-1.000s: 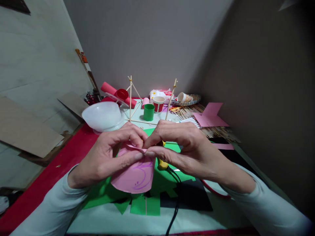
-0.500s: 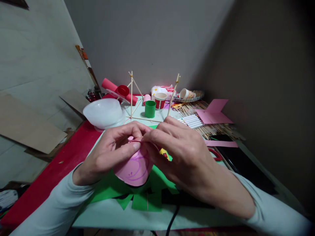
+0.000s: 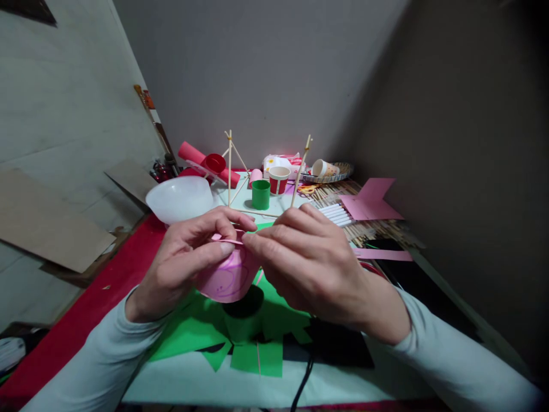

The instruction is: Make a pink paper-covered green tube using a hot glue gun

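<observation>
Both hands up over the worktop (image 3: 180,380): left hand (image 3: 182,260) cups the pink paper cup (image 3: 225,277) while right hand (image 3: 309,260) pinches its folded rim, above the green paper (image 3: 193,332).

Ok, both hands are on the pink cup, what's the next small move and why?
Probably press the pink flap down onto the pink cup: the left hand wraps the cup, the right hand pinches the flap at its rim, and it looks raised, not flat.

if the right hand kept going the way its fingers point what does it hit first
Its fingers point left, so the right hand would likely first meet the left hand across the pink paper cup both hold; depth is hard to judge.
</observation>
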A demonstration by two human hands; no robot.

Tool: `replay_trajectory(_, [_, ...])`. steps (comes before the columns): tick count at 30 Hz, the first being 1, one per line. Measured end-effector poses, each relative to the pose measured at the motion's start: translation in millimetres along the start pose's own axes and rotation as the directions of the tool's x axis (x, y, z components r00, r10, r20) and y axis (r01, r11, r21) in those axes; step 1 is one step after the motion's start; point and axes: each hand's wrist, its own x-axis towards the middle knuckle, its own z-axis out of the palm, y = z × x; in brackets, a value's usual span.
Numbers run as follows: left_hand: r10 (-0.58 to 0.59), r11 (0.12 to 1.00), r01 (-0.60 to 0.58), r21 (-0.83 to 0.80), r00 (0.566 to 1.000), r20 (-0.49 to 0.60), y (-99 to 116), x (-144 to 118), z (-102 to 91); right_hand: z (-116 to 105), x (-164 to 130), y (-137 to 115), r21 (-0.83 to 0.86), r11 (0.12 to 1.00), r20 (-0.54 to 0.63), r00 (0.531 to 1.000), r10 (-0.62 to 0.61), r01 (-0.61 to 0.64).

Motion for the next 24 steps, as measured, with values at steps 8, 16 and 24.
replay_trajectory(8, [0.004,0.987,-0.012,-0.160,0.999,-0.050,8,2,0.2,-7,3,13,0.482,0.865,0.013,0.989,0.150,-0.138])
replay_trajectory(16, [0.003,1.000,-0.002,-0.014,0.998,0.063,7,3,-1.9,-8,3,10,0.448,0.885,-0.018,0.988,0.153,-0.128])
replay_trajectory(24, [-0.046,0.996,0.035,0.080,0.989,0.143,2,5,-9.1,-12,5,4,0.368,0.926,0.036,0.996,0.080,-0.087])
